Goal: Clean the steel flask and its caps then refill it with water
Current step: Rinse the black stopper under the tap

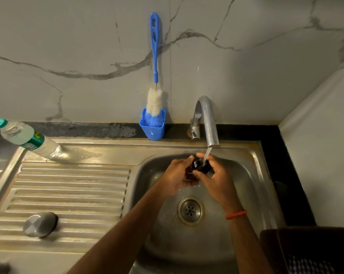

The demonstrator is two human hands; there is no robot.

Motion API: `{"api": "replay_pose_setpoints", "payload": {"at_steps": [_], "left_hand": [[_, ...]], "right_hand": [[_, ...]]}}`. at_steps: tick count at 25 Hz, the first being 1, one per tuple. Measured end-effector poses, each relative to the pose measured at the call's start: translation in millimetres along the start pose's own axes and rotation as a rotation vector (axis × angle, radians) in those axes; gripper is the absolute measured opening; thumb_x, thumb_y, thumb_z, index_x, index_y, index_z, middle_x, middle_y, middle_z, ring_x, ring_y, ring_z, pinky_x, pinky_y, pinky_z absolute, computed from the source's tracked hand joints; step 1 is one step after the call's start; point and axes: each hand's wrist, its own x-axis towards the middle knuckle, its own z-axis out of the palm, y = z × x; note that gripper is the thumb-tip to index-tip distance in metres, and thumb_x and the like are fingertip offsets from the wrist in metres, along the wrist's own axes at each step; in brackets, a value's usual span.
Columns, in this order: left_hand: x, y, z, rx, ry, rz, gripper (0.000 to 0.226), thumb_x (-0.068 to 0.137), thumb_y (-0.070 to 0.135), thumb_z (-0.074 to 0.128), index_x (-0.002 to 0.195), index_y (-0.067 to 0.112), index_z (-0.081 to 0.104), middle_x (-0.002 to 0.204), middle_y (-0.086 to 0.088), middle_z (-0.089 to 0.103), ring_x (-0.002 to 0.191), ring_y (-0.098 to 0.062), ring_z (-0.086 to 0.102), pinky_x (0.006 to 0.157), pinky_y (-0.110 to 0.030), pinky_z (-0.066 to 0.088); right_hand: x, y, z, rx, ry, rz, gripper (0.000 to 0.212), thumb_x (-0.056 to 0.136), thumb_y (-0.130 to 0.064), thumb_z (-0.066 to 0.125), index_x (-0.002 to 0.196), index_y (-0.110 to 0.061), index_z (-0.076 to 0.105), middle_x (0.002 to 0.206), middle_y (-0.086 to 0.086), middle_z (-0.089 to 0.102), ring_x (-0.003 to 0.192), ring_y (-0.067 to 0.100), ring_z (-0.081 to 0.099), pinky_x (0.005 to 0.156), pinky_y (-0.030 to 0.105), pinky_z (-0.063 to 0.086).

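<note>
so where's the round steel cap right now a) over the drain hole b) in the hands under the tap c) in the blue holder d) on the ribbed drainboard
D: the steel cap sits on the ribbed drainboard left of the basin, untouched, while the left hand and right hand hold a black cap under the tap stream.

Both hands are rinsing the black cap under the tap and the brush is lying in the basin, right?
No. The head view shows the brush standing in the blue holder behind the basin, not lying in it. The left hand and right hand do hold the cap under the tap.
</note>
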Motion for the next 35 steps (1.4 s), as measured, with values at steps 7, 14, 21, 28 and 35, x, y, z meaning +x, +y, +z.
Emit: {"api": "replay_pose_setpoints", "payload": {"at_steps": [7, 14, 21, 28, 35], "left_hand": [[-16, -7, -1, -0.19, -0.01, -0.045, 0.045, 0.106, 0.041, 0.043, 0.121, 0.006, 0.066, 0.118, -0.02, 0.072, 0.113, -0.034, 0.068, 0.103, -0.05, 0.052], [-28, -6, -4, -0.222, 0.005, -0.021, 0.042, 0.107, 0.037, 0.043, 0.117, 0.004, 0.067, 0.111, -0.018, 0.074, 0.11, -0.032, 0.07, 0.095, -0.044, 0.056], [-31, 2, 1, -0.22, -0.04, 0.089, 0.028, 0.103, 0.024, 0.056, 0.117, 0.004, 0.068, 0.103, -0.019, 0.073, 0.09, -0.027, 0.073, 0.086, -0.04, 0.061], [-29, 3, 4, 0.05, 0.072, 0.328, 0.029, 0.091, 0.002, 0.069, 0.119, 0.009, 0.068, 0.109, -0.01, 0.075, 0.092, -0.026, 0.073, 0.083, -0.037, 0.06], [-32, 3, 1, -0.076, 0.19, 0.357, 0.016, 0.1, 0.016, 0.06, 0.11, 0.012, 0.072, 0.102, -0.005, 0.077, 0.088, -0.016, 0.071, 0.08, -0.033, 0.055]], "right_hand": [[-1, -6, -3, -0.004, -0.017, 0.0, 0.047, 0.086, -0.019, 0.076, 0.128, -0.033, 0.058, 0.112, -0.023, 0.062, 0.104, -0.018, 0.056, 0.082, 0.004, 0.047], [2, -5, -9, 0.069, -0.038, 0.042, 0.049, 0.077, -0.012, 0.083, 0.119, -0.027, 0.063, 0.113, -0.011, 0.068, 0.104, -0.006, 0.063, 0.081, 0.012, 0.053], [0, 3, -10, 0.18, 0.001, 0.07, 0.05, 0.071, -0.001, 0.085, 0.105, -0.02, 0.054, 0.112, 0.0, 0.066, 0.102, 0.006, 0.065, 0.076, 0.019, 0.055], [1, 4, -12, 0.058, -0.1, 0.07, 0.056, 0.078, -0.015, 0.083, 0.124, -0.03, 0.054, 0.117, -0.011, 0.066, 0.109, -0.001, 0.062, 0.087, 0.016, 0.051], [5, 0, -12, 0.033, 0.045, 0.045, 0.053, 0.07, 0.0, 0.085, 0.109, -0.022, 0.057, 0.113, -0.011, 0.063, 0.108, 0.0, 0.059, 0.082, 0.011, 0.051]]}}
